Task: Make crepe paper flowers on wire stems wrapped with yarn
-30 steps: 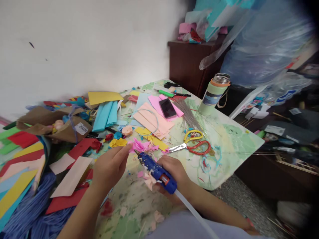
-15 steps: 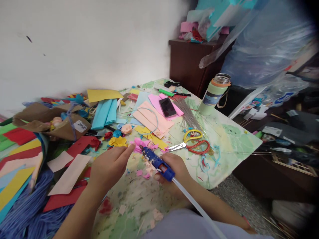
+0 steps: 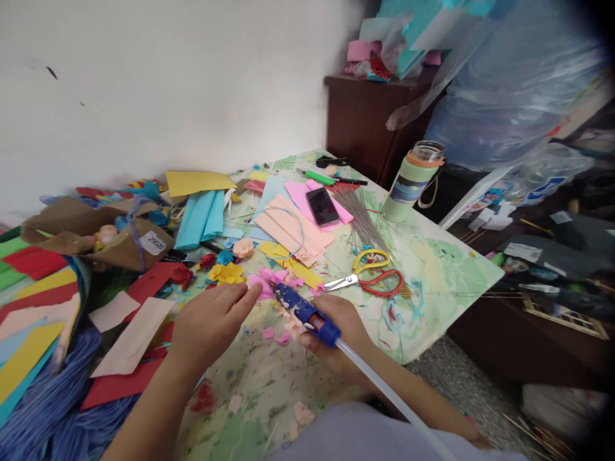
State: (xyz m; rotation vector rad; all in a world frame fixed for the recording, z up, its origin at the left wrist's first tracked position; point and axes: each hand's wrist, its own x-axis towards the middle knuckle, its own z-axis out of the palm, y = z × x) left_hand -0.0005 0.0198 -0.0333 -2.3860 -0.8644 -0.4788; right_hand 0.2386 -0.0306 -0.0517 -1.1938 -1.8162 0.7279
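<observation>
My right hand [image 3: 342,323] is closed round a blue glue gun [image 3: 300,307], with a long clear glue stick [image 3: 379,384] running out of its back end. The gun's nozzle touches or nearly touches a pink crepe paper flower [image 3: 262,282]. My left hand [image 3: 211,320] pinches that flower between thumb and fingers; its fingertips are partly hidden. Beyond the flower lie finished-looking paper flowers: a yellow one [image 3: 225,274], a peach one [image 3: 243,248] and a blue one [image 3: 225,257]. Scissors [image 3: 353,280] with yellow and red handles lie just past my right hand.
A phone [image 3: 322,206] rests on pink paper, beside a bundle of thin wires [image 3: 360,218]. A green bottle [image 3: 408,186] stands near the table's right edge. Paper strips [image 3: 132,336], blue yarn [image 3: 86,403] and a brown paper wrap [image 3: 91,234] crowd the left. Pink scraps [image 3: 283,337] lie below the gun.
Both hands stay almost in place, with the glue gun's nozzle still at the pink flower. The whole view has shifted very slightly.
</observation>
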